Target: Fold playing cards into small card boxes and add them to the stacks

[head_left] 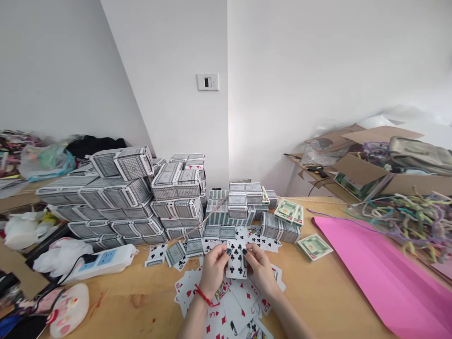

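A seven of clubs playing card (236, 263) faces up between my two hands; whether more cards lie beneath it cannot be seen. My left hand (213, 267), wearing a red string bracelet (205, 296), pinches its left edge with thumb on top. On the opposite edge, my right hand (260, 268) grips the same card with its fingers curled underneath. Loose face-up cards (226, 314) are spread on the table under my forearms. Beyond my fingers lie small groups of cards, some face up (263, 241), others face down (175, 254).
Tall stacks of wrapped card decks (118, 197) rise at the back left. Green card boxes (315, 247) sit to the right, beside a pink sheet (374, 268). A power strip (102, 264) and a white mouse-like object (70, 308) are at left; tangled coloured pipe cleaners (409, 221) at right.
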`<state>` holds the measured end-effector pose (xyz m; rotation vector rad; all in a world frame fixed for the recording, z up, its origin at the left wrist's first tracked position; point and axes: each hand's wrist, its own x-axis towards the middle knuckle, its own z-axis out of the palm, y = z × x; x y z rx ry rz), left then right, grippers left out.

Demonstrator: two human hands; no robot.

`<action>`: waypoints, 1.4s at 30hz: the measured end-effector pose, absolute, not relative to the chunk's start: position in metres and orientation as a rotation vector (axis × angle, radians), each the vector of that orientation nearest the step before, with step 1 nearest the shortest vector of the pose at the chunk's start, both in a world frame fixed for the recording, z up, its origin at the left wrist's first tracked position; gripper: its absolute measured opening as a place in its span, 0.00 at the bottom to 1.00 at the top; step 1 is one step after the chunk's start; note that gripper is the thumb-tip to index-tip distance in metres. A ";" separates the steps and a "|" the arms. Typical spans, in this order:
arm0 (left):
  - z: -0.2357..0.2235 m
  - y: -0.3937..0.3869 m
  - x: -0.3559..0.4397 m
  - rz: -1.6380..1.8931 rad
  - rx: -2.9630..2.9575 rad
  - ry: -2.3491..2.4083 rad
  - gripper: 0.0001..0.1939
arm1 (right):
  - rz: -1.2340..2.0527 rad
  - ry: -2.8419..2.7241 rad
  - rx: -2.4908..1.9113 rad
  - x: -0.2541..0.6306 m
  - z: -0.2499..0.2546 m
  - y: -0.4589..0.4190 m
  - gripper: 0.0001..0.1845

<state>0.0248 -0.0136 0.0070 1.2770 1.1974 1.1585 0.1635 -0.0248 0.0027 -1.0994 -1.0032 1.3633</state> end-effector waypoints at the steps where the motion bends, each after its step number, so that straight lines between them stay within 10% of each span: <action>1: 0.007 -0.014 0.025 1.152 1.290 1.209 0.11 | 1.403 -0.974 -1.081 0.163 0.004 -0.025 0.13; 42: 0.021 -0.021 0.032 1.342 1.198 1.195 0.06 | 1.719 -0.733 -0.980 0.156 0.014 -0.030 0.14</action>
